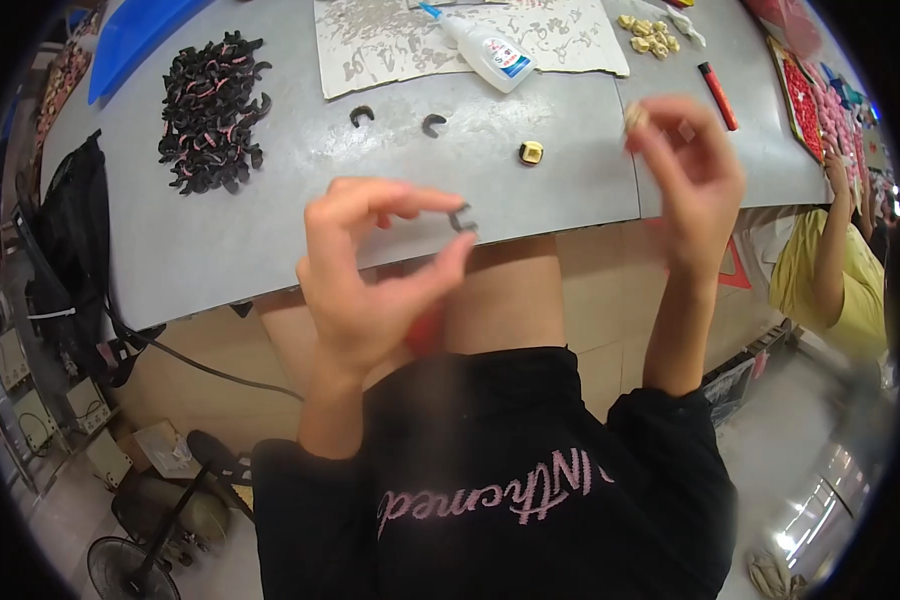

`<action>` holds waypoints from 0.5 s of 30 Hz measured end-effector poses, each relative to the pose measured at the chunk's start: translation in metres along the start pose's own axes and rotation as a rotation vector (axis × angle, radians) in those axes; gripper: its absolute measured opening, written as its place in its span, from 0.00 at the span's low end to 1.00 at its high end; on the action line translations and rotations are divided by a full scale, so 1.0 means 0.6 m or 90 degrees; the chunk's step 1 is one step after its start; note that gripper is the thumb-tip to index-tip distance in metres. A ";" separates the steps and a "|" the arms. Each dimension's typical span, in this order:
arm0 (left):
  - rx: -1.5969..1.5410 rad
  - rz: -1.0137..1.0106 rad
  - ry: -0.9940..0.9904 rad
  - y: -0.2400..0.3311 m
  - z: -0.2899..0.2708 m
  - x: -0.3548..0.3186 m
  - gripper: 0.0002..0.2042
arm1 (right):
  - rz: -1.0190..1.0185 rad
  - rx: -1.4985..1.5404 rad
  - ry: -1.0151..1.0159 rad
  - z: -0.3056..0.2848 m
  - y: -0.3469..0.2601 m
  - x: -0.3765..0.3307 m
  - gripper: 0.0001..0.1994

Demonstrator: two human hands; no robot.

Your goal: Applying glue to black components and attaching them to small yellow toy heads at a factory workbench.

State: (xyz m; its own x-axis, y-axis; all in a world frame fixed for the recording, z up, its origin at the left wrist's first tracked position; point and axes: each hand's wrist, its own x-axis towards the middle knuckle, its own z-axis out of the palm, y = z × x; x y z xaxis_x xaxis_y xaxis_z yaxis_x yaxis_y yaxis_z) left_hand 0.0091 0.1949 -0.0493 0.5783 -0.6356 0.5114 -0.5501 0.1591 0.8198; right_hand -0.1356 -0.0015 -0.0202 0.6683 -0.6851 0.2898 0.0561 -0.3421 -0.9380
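Note:
My left hand (355,265) pinches a small black C-shaped piece (460,218) between thumb and forefinger, just above the table's near edge. Further right, my raised right hand (695,175) is closed on a small cream-coloured piece (634,118), blurred and partly covered by the fingertips. Two loose black curved pieces (433,125) lie apart on the grey table (300,135). Right of them rests a cream piece with a dark rim (531,153). A heap of black curved pieces (210,115), some with pink on them, is at the left. Several cream pieces (652,40) sit at the far right.
A glue bottle (490,52) with a blue tip lies across a stained white board (580,40). Beyond the black heap is a blue tray (135,45). A red marker (718,97) lies at the right. Another person in yellow (832,265) works at the right, near a tray of red pieces (798,100).

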 end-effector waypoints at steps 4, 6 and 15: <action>-0.053 0.111 -0.093 0.016 -0.015 -0.014 0.32 | 0.189 0.316 -0.160 0.057 -0.024 -0.083 0.10; -0.086 0.106 -0.096 0.026 -0.019 -0.023 0.33 | 0.259 0.458 -0.172 0.072 -0.036 -0.103 0.10; -0.128 0.153 -0.051 0.026 -0.017 -0.041 0.33 | 0.341 0.531 -0.247 0.085 -0.058 -0.108 0.11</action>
State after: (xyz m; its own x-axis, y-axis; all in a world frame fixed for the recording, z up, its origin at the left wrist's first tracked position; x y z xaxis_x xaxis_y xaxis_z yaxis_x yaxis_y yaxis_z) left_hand -0.0075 0.2209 -0.0465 0.3927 -0.6182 0.6809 -0.5299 0.4530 0.7169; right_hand -0.1429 0.0875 -0.0160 0.9387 -0.3140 -0.1426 0.0767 0.5931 -0.8014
